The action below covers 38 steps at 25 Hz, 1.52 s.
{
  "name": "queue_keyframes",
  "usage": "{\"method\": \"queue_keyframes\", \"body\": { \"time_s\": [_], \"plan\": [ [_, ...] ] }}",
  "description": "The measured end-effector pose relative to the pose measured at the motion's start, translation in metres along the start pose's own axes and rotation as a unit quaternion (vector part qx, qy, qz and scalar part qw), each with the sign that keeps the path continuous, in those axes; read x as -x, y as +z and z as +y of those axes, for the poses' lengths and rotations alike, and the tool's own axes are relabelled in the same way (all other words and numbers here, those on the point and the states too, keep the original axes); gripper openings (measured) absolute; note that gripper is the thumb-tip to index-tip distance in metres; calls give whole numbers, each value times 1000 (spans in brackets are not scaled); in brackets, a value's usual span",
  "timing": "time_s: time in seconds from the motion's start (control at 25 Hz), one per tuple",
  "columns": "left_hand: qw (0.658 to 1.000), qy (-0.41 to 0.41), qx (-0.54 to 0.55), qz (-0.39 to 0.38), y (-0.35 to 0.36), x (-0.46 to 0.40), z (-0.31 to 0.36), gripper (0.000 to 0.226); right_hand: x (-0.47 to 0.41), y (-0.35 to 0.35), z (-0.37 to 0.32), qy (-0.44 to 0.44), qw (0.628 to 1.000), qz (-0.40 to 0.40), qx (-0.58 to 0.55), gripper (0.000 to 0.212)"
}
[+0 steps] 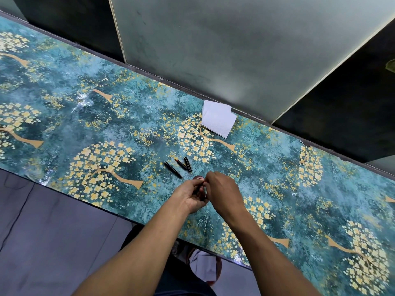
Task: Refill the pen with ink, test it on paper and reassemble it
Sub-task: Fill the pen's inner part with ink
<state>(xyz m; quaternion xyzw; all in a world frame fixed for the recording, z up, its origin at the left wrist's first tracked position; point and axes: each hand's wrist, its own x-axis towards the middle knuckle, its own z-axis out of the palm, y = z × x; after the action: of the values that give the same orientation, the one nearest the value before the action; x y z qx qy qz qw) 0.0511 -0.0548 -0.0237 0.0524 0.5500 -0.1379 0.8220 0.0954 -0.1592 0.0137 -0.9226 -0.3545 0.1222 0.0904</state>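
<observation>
Three black pen parts lie apart on the table: a long barrel (pixel 173 170), a section with a reddish nib end (pixel 180 164) and a short piece with gold trim (pixel 188 164). Just in front of them, my left hand (pixel 190 196) and my right hand (pixel 223 189) meet around a small round object (pixel 197 178), probably the ink bottle; only its dark rim shows. My left hand curls around it from below. The fingers of my right hand curl over its top. A folded white paper (pixel 218 118) lies further back.
The long table (pixel 64 107) has a glossy teal cover with yellow tree patterns. Its far edge meets a grey wall panel (pixel 235 50). Below the near edge are a grey floor and my feet.
</observation>
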Motion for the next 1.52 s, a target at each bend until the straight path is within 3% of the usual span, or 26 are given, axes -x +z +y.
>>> {"method": "queue_keyframes", "body": {
  "time_s": [0.32,0.56,0.92,1.2,1.52],
  "plan": [
    [1000,4,24,-2,1,1,0,8,-2,2,1,10,1000,8,26,26],
    [1000,8,-3,4,2,-2,0,10,-1,1,7,-10,1000,-7,-24,10],
    [1000,10,13,7,2,3,0,9,-4,3,4,-7,1000,13,26,26],
    [1000,12,-13,11,4,1,-1,11,-5,-3,8,-31,1000,-4,4,5],
    [1000,12,9,14,5,6,0,12,-4,-1,4,-11,999,19,32,26]
  ]
}}
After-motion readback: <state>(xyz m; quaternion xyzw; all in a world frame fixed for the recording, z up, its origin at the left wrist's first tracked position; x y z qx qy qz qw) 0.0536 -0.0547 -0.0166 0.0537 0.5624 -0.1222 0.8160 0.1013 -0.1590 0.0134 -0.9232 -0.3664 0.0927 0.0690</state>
